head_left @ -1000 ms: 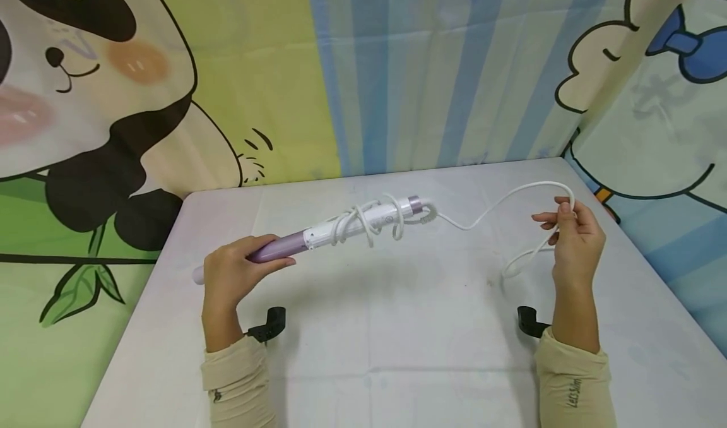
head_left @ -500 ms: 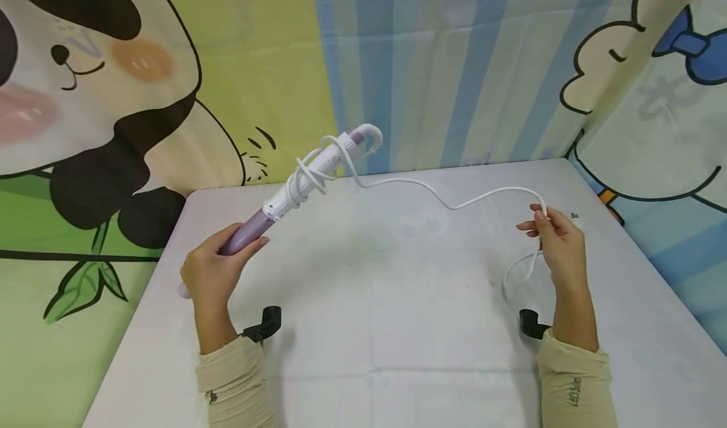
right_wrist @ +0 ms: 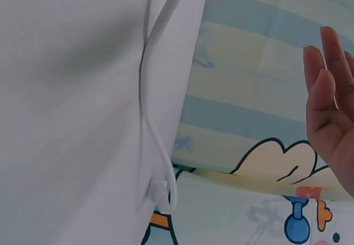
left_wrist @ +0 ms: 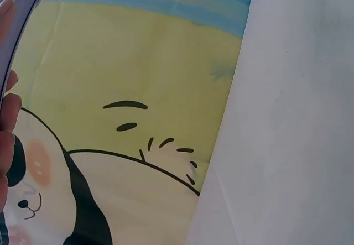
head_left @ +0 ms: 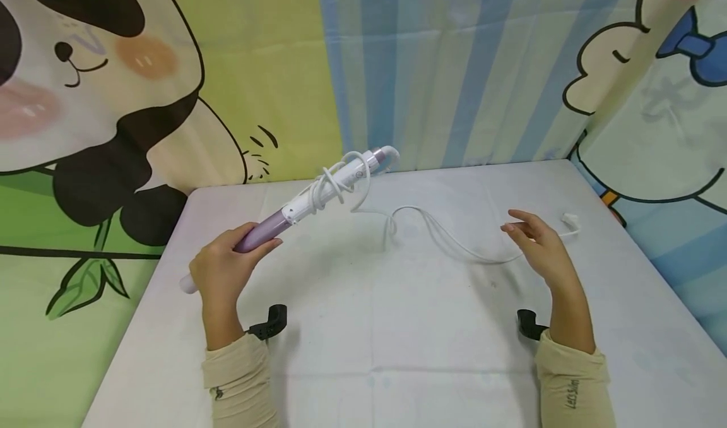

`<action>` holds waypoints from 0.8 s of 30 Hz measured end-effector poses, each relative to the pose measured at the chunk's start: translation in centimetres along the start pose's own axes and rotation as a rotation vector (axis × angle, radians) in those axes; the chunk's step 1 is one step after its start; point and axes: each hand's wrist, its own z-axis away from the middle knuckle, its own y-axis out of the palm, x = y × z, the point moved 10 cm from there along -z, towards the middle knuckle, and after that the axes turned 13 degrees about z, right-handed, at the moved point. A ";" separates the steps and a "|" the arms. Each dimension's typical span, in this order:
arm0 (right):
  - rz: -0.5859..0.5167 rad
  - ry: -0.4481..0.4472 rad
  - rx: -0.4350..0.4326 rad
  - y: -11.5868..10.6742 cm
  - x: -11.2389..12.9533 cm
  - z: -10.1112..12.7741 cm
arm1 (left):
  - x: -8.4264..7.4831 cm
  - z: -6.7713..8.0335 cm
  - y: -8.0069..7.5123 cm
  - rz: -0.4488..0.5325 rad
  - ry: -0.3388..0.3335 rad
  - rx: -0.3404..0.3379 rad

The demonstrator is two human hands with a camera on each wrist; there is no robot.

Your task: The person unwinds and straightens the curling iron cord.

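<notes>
A person's two forearms in tan sleeves point(head_left: 573, 371) reach in, nearer than the wand. A small black bracket point(head_left: 276, 319) juts inward by the left wrist, on the near side of the wand; a matching one by the right wrist sits near and to the right of it. The left hand point(head_left: 223, 270) grips the wand point(head_left: 295, 209) by its purple barrel, fingers curled around it, with the pale tip poking out past the palm. The wand is held at a slant above the white bench point(head_left: 369, 327), its white handle pointing away and to the right. A white cord point(head_left: 490, 262) winds loosely around that handle, leaves its far end, and trails off to the right of the wand in bends. Well to the right of the wand, the right hand point(head_left: 539, 248) hangs over the cord, apart from it, fingers loosely bent and a narrow gap beside the thumb. Beyond this hand, rightward of the wand, the white plug point(head_left: 570, 221) ends the cord. Behind the wand hangs a cartoon cloth point(head_left: 272, 68), a panda toward its left, blue stripes toward its right.
</notes>
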 end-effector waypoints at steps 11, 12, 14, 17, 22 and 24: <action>-0.026 -0.175 -0.076 1.3 8.2 0.1 | -1.5 0.1 0.9 0.019 0.088 0.022; -0.043 -0.185 -0.069 1.7 8.8 0.0 | -1.6 0.1 1.0 0.019 0.098 0.024; -0.083 -0.201 -0.053 2.5 10.0 -0.1 | -1.9 0.2 1.2 0.021 0.119 0.028; -0.129 -0.225 -0.018 3.9 11.6 -0.2 | -2.6 0.3 1.6 0.021 0.157 0.038; -0.193 -0.294 0.058 6.0 14.0 0.1 | -3.9 0.3 2.4 0.025 0.227 0.060; -0.228 -0.329 0.086 6.4 14.9 0.4 | -4.3 0.3 2.7 0.022 0.253 0.065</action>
